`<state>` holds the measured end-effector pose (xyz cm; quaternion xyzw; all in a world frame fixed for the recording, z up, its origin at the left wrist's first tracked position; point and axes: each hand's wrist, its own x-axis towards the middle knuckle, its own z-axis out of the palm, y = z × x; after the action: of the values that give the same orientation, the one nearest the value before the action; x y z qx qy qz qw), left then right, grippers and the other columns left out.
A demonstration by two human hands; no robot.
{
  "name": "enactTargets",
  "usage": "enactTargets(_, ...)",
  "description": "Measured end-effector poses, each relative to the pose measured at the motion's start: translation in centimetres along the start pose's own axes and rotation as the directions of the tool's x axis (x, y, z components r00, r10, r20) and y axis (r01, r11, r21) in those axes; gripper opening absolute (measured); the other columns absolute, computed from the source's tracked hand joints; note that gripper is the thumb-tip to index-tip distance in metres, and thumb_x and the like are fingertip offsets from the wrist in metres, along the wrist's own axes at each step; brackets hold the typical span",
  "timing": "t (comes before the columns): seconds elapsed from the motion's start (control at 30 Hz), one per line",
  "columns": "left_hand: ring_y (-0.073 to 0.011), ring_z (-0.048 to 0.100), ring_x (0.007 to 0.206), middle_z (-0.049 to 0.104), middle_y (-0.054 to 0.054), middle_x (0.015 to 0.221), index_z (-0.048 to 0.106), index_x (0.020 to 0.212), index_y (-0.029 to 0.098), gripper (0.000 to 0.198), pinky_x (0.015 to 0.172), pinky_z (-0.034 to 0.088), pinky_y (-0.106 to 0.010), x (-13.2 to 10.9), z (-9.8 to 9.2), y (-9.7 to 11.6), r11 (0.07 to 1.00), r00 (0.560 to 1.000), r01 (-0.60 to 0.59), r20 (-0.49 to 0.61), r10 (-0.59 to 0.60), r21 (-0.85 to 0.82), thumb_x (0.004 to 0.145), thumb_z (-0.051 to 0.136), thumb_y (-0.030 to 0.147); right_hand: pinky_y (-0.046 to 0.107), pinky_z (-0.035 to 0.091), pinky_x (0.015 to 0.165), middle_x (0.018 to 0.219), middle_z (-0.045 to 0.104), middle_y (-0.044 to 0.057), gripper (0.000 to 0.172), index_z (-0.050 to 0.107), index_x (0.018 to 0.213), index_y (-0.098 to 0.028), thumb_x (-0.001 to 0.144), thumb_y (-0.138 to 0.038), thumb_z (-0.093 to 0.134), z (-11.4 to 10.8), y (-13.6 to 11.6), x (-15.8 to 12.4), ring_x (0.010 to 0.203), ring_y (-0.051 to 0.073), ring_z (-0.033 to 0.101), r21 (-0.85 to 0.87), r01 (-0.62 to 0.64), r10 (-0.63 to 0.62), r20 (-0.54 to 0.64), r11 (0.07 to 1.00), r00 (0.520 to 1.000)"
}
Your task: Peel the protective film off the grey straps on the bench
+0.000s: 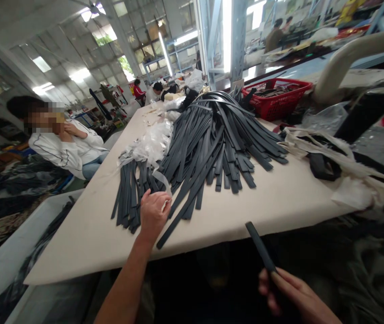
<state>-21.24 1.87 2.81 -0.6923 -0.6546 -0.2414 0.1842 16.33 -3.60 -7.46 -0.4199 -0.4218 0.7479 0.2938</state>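
R hand (289,288) clamped round a dark strap (261,248), its far tip at the table's (225,216) near edge; L hand (154,213) pinching a white strip (162,178) o/ table, nr the strap pile (192,148).

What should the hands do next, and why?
Probably let the white ribbon drop onto the white heap: the left hand seems to pinch its end, the heap looks made of similar ribbons, and the right hand holds a dark strip.
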Motion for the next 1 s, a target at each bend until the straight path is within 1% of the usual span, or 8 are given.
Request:
enactTargets(0.13,-0.0178,0.071,0.094,0.077,-0.001,0.094,0.067,0.090,0.025,0.011,0.113,0.029,-0.044,-5.2,-1.3,3.1,0.982,0.984,-0.162,-0.087,0.154,-0.092,0.088,0.059,0.017,0.028,0.057,0.062,0.099,0.072,0.012,0.045,0.075,0.100,-0.019,0.089,-0.060,0.058,4.3,-3.5,2.0,0.081,0.021,0.068,-0.036,0.090,-0.082,0.190,0.995,0.978)
enactTargets(0.3,-0.0177,0.071,0.092,0.078,-0.001,0.095,0.068,0.094,0.025,0.014,0.113,0.030,-0.043,-8.9,-2.9,5.0,0.967,0.972,-0.232,-0.062,0.226,-0.109,0.086,0.062,0.015,0.023,0.056,0.063,0.120,0.066,0.011,0.045,0.072,0.113,-0.020,0.087,-0.056,0.063,8.6,-6.1,4.9,0.107,0.025,0.063,-0.024,0.044,-0.033,0.332,0.999,0.943)
enactTargets(0.47,-0.0169,0.071,0.088,0.078,0.001,0.094,0.071,0.096,0.028,0.016,0.113,0.031,-0.041,-10.1,-3.5,5.8,0.960,0.969,-0.243,0.015,0.247,-0.137,0.089,0.060,0.019,0.019,0.052,0.057,0.102,0.069,0.008,0.037,0.073,0.110,-0.017,0.093,-0.043,0.055,11.7,-7.4,7.3,0.093,0.019,0.062,-0.269,0.155,-0.038,0.395,0.951,0.918)
enactTargets(0.63,-0.0153,0.070,0.088,0.078,0.003,0.095,0.071,0.096,0.030,0.017,0.109,0.034,-0.039,-10.5,-3.0,6.5,0.943,0.966,-0.246,0.025,0.258,-0.226,0.088,0.062,0.018,0.020,0.042,0.053,0.067,0.062,0.001,0.026,0.076,0.089,-0.014,0.090,-0.028,0.054,12.9,-8.2,8.5,0.062,0.012,0.052,-0.557,0.346,-0.150,0.367,0.755,0.918)
enactTargets(0.7,-0.0170,0.070,0.089,0.077,0.001,0.095,0.071,0.095,0.028,0.011,0.107,0.038,-0.039,-10.8,-2.8,6.8,0.929,0.985,-0.159,0.008,0.172,-0.334,0.086,0.066,0.024,0.021,0.040,0.058,0.066,0.061,0.000,0.021,0.076,0.082,-0.013,0.086,-0.022,0.057,12.7,-8.5,8.5,0.063,0.012,0.051,-0.580,0.380,-0.197,0.354,0.721,0.914)
enactTargets(0.8,-0.0219,0.069,0.091,0.076,-0.006,0.095,0.071,0.093,0.022,0.022,0.094,0.049,-0.038,-11.2,-2.7,7.0,0.798,0.983,0.186,0.108,-0.151,-0.573,0.086,0.065,0.041,0.022,0.040,0.061,0.071,0.062,0.000,0.024,0.076,0.090,-0.014,0.089,-0.022,0.053,11.8,-9.3,8.1,0.065,0.012,0.053,-0.579,0.413,-0.236,0.359,0.703,0.903)
enactTargets(0.9,-0.0236,0.069,0.091,0.076,-0.007,0.096,0.072,0.096,0.018,0.036,0.087,0.053,-0.036,-11.1,-2.4,7.3,0.440,0.822,0.569,0.466,-0.328,-0.694,0.088,0.057,0.050,0.022,0.041,0.060,0.073,0.061,0.001,0.030,0.075,0.096,-0.013,0.091,-0.026,0.049,10.8,-10.1,7.5,0.064,0.012,0.054,-0.543,0.472,-0.271,0.411,0.695,0.871)
enactTargets(1.0,-0.0254,0.069,0.099,0.076,-0.008,0.107,0.072,0.108,0.017,0.042,0.093,0.052,-0.037,-10.5,-1.7,7.9,0.116,0.664,0.747,0.724,-0.189,-0.655,0.083,0.065,0.050,0.022,0.042,0.062,0.076,0.063,0.002,0.029,0.075,0.094,-0.013,0.091,-0.026,0.049,10.3,-10.6,7.3,0.067,0.013,0.056,-0.533,0.539,-0.311,0.460,0.652,0.831)
